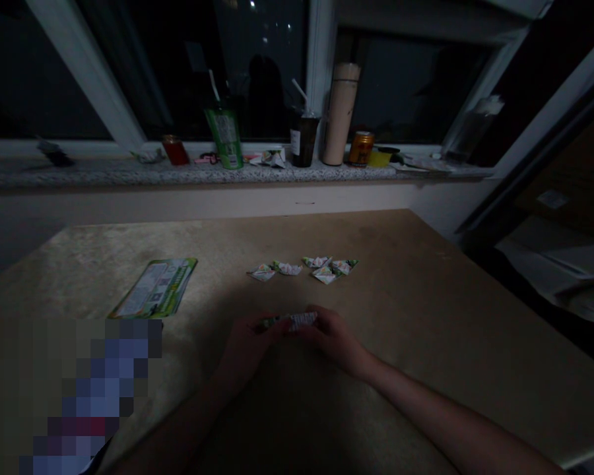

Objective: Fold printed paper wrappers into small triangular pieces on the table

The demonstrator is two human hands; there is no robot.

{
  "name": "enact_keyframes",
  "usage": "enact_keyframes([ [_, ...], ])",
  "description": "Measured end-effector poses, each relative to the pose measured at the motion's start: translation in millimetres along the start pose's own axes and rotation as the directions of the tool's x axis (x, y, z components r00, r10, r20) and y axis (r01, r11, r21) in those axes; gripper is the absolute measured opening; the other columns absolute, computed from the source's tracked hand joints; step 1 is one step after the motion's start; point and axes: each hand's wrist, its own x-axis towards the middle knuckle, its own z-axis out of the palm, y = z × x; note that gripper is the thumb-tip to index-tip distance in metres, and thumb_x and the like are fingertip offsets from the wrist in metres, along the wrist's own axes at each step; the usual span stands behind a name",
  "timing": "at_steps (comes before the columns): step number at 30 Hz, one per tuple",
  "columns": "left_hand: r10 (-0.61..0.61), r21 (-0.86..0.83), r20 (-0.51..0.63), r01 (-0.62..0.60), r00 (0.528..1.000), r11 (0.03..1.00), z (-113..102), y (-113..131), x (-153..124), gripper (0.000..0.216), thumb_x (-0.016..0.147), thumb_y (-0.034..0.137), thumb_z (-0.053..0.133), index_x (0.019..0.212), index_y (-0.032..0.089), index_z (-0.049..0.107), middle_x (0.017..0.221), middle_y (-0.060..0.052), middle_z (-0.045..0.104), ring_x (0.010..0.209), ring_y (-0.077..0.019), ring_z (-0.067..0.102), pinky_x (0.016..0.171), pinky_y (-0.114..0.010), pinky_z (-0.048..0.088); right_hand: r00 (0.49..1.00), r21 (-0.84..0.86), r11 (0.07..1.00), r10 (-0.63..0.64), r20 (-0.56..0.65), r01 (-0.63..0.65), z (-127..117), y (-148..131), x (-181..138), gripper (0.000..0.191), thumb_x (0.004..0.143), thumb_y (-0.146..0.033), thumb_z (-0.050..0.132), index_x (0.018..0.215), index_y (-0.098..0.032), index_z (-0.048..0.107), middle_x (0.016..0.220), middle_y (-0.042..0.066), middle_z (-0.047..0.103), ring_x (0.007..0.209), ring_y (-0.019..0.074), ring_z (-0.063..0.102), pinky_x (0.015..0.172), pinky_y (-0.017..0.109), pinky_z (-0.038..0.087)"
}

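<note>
**Dim worktop [426, 316], folding under way**

Night window [188, 66] behind, drinks [224, 137] along the sill [103, 173]. Centre stage, the left hand [247, 346] and right hand [334, 336] meet, both clamped on a small paper strip [297, 321]. Beyond it, five folded paper pieces [307, 267] already lie in a row, done by the look. A green leaflet [156, 288] sits whole at left.

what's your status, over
Left hand and right hand both pinching small folded green-and-white printed paper. Low at tan table. Row of folded paper triangles beyond, apart from hands.
</note>
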Motion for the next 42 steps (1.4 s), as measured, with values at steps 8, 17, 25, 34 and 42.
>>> enact_keyframes([
  [8, 0.055, 0.043, 0.073, -0.058, 0.996, 0.997, 3.5, 1.8, -2.3, 0.020, 0.067, 0.040, 0.066, 0.061, 0.022, 0.071, 0.059, 0.001, 0.067, 0.059, -0.0195, 0.060, 0.058, -0.025, 0.043, 0.985, -0.102, 0.989, -0.090, 0.145, 0.105, -2.7, 0.0, -0.3, 0.039, 0.085, -0.051, 0.049, 0.068, -0.017, 0.059, 0.062, -0.002, 0.050, 0.057, 0.0103, 0.040, 0.054, 0.022, 0.033],
  [17, 0.116, -0.035, 0.294, -0.110, 0.949, 0.993, -4.2, -0.3, -3.1, 0.039, 0.079, 0.048, 0.052, 0.057, 0.021, 0.070, 0.060, -0.002, 0.066, 0.059, -0.0196, 0.059, 0.061, -0.026, 0.045, 0.990, -0.048, 0.997, -0.059, 0.132, 0.066, -1.0, 1.9, -3.0, 0.042, 0.089, -0.049, 0.043, 0.067, -0.017, 0.056, 0.061, -0.002, 0.049, 0.056, 0.0104, 0.040, 0.054, 0.022, 0.033],
  [25, 0.125, -0.025, 0.378, -0.125, 0.917, 0.992, -3.0, 0.7, -5.4, 0.034, 0.079, 0.044, 0.054, 0.059, 0.023, 0.073, 0.061, -0.002, 0.069, 0.061, -0.0204, 0.062, 0.063, -0.026, 0.045, 0.991, 0.034, 0.998, -0.056, 0.121, 0.052, -1.5, 0.0, -3.2, 0.040, 0.087, -0.050, 0.048, 0.065, -0.018, 0.055, 0.058, -0.003, 0.048, 0.053, 0.0100, 0.040, 0.051, 0.021, 0.032],
  [34, 0.115, 0.062, 0.370, -0.148, 0.922, 0.987, -9.8, 0.8, -2.1, 0.037, 0.080, 0.044, 0.051, 0.056, 0.024, 0.072, 0.057, 0.000, 0.067, 0.058, -0.0193, 0.062, 0.060, -0.025, 0.044, 0.975, -0.163, 0.983, -0.045, 0.218, 0.082, -9.9, 0.9, -2.6, 0.045, 0.090, -0.049, 0.040, 0.061, -0.017, 0.056, 0.056, -0.003, 0.040, 0.050, 0.0089, 0.031, 0.046, 0.021, 0.025],
  [42, 0.100, 0.089, 0.250, -0.125, 0.963, 0.988, -5.9, -9.4, 1.9, 0.026, 0.078, 0.039, 0.055, 0.074, 0.019, 0.071, 0.073, 0.000, 0.071, 0.072, -0.0208, 0.063, 0.065, -0.025, 0.045, 0.974, -0.205, 0.967, -0.113, 0.199, 0.154, -12.7, 3.8, 2.7, 0.040, 0.088, -0.046, 0.046, 0.069, -0.014, 0.061, 0.061, -0.001, 0.051, 0.055, 0.0096, 0.042, 0.051, 0.021, 0.034],
])
